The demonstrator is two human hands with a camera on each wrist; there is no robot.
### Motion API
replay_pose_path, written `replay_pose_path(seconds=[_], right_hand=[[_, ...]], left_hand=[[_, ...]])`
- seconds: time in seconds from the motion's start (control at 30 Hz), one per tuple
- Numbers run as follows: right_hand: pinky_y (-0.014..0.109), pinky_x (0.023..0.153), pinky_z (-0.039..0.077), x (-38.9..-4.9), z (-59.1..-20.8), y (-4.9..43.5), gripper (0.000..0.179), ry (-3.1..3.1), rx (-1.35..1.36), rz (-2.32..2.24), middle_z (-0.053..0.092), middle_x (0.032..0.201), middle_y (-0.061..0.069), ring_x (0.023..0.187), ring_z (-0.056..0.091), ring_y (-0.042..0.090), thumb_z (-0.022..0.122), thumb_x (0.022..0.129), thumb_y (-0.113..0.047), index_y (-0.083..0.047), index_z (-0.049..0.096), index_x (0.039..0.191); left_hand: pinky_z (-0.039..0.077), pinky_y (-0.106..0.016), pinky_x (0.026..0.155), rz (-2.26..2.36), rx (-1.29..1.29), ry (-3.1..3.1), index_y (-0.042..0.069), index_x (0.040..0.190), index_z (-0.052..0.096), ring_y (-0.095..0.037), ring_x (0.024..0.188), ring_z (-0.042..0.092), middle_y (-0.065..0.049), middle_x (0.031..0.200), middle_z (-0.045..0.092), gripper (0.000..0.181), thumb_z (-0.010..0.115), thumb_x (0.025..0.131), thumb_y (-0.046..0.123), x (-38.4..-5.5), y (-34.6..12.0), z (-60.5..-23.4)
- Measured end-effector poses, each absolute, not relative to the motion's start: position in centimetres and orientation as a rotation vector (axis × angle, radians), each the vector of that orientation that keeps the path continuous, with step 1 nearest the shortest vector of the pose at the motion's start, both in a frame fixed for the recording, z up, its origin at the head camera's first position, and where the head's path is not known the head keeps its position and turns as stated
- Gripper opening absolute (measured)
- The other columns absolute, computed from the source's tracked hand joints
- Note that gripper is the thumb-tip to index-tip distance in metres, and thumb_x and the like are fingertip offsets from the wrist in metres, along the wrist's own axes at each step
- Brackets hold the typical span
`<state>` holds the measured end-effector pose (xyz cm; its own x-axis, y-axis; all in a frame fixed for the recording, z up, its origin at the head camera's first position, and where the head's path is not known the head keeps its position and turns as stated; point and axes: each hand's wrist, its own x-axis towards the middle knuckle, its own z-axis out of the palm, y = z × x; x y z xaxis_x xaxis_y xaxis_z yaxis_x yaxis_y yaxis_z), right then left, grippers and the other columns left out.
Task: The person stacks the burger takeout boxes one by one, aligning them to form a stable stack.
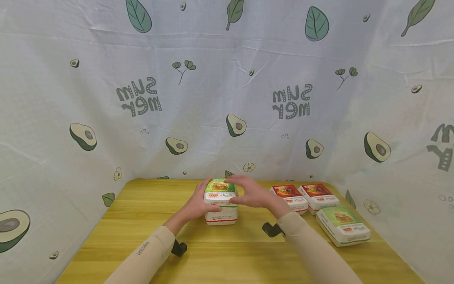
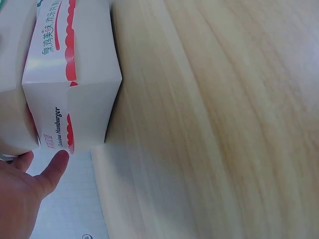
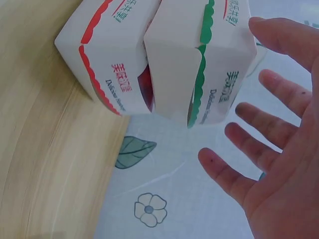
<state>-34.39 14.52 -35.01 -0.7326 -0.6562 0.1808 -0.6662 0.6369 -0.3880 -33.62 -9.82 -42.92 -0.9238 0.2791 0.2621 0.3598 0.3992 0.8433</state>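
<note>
The top box [image 1: 219, 189] is sitting on the lower box [image 1: 221, 218] upon the counter [image 1: 234, 260]. At the lower box's left, the left hand [image 1: 196, 202] is touching with extended fingers; above its right, the right hand [image 1: 252, 193] is spreading unclenched fingers (thumb contact being unclear). Further right, two red boxes [image 1: 286, 191] and a green box [image 1: 343, 225] are lying.

Pale, avocado-printed cloth [image 1: 209, 98] hangs behind and beside a yellowish wooden table [image 1: 230, 256].

From the stacked boxes [image 1: 223, 197], bare table [image 1: 227, 256] opens toward six o'clock between the sleeves [image 1: 315, 248]. Three boxes [image 1: 320, 203] obstruct three to four; printed cloth [image 1: 213, 98] blocks twelve.
</note>
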Motion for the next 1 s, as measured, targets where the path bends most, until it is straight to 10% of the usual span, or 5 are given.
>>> replay_pose_path(seconds=[1.0], right_hand=[[0.057, 0.108, 0.042, -30.1, -34.9, 23.2, 0.057, -2.877, 0.998, 0.535, 0.055, 0.146, 0.002, 0.137, 0.048, 0.032, 0.075, 0.089, -0.041, -0.025, 0.057, 0.141]], left_hand=[[0.035, -0.057, 0.111, -1.575, -0.564, -2.559, 0.024, 0.16, 0.023, -0.031, 0.129, 0.046, -0.015, 0.16, 0.023, 0.113, 0.092, 0.07, 0.031, -33.8, -9.7, -43.1]])
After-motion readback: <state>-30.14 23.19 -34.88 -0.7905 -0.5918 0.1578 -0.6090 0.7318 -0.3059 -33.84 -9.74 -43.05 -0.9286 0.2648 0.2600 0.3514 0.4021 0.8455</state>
